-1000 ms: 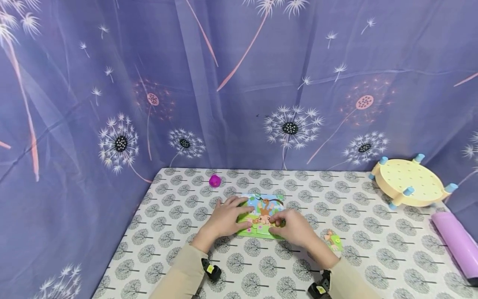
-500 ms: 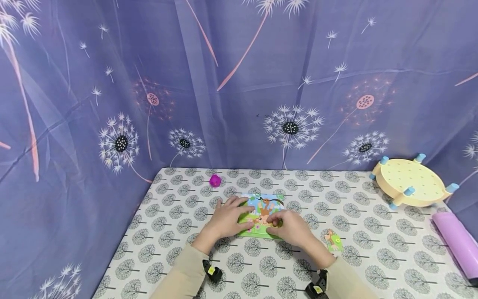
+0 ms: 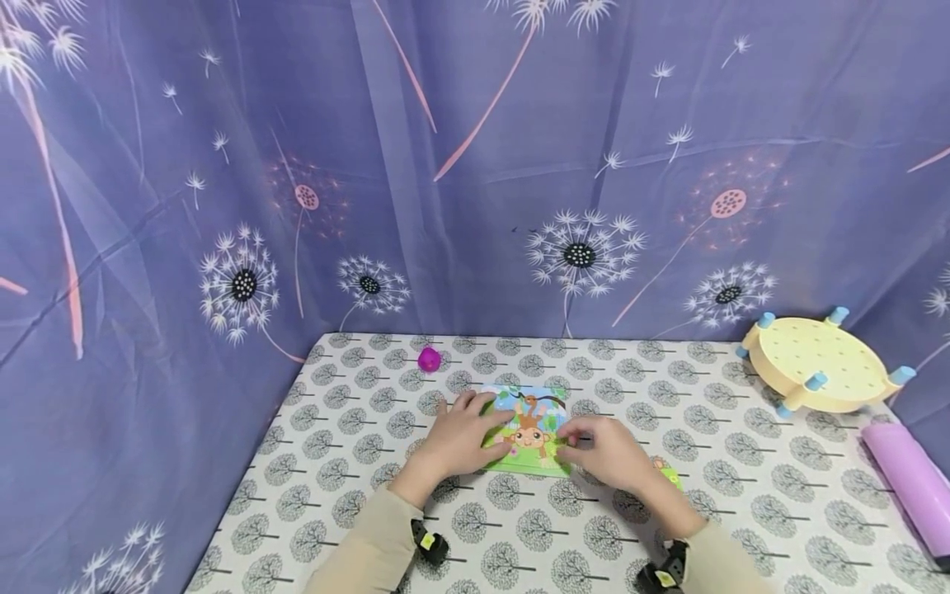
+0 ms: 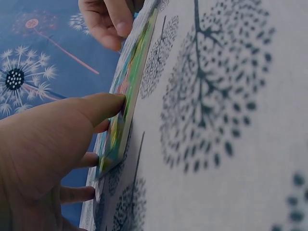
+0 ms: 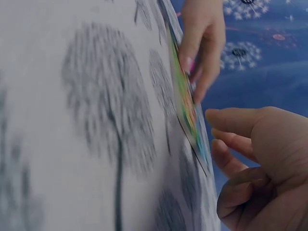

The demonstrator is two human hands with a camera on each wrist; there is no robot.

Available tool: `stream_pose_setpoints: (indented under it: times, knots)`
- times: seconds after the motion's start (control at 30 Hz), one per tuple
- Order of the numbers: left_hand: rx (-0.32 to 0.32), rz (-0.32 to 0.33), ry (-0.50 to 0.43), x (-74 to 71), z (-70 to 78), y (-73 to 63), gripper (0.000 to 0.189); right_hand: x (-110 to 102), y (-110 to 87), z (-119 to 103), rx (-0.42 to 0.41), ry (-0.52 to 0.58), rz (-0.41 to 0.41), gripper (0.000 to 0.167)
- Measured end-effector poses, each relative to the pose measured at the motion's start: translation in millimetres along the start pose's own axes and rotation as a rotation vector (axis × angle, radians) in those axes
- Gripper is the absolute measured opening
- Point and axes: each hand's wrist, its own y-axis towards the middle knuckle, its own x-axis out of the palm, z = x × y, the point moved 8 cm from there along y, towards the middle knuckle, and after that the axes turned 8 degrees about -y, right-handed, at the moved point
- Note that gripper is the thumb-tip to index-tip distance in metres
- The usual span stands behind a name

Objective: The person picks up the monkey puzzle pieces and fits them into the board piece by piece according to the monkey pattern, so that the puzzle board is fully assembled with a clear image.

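Observation:
A monkey-picture jigsaw puzzle (image 3: pixel 529 441) lies flat on the table, its green edge facing me. My left hand (image 3: pixel 458 436) rests spread over its left side; in the left wrist view the thumb (image 4: pixel 108 104) presses on the picture. Just off the puzzle's right edge is my right hand (image 3: pixel 609 452), fingers loosely bent. In the right wrist view nothing lies between that hand's thumb and fingers (image 5: pixel 233 139). A loose jigsaw piece (image 3: pixel 671 474), green and brown, sits to the right, partly hidden behind the right forearm.
Toward the back left stands a small purple toy (image 3: pixel 429 360). A cream pegged board with blue-tipped legs (image 3: pixel 816 363) is at the far right, with a pink cylinder (image 3: pixel 907 491) in front of it. A purple dandelion curtain (image 3: pixel 475 206) hangs behind the tree-patterned table (image 3: pixel 326 495).
My right hand has left the puzzle's lower right part and moved right to beyond its edge, uncovering the monkey's face. The forearm now covers more of the loose piece. Left hand stays on the puzzle.

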Motion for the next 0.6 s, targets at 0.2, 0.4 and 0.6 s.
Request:
stream_pose_setpoints:
  times: [0.2, 0.4, 0.6]
  knots:
    - [0.043, -0.013, 0.042, 1.2, 6.1, 2.6, 0.059, -30.7, -19.8, 26.0, 0.021, 0.005, 0.005, 0.021]
    - [0.086, -0.026, 0.087, 2.9, 14.5, 7.1, 0.061, -66.9, -46.7, 59.9, 0.03, -0.039, -0.001, 0.024]
    - [0.083, -0.029, 0.075, 4.8, 19.0, 7.5, 0.059, -83.7, -69.3, 78.1, 0.035, -0.098, -0.059, 0.038]
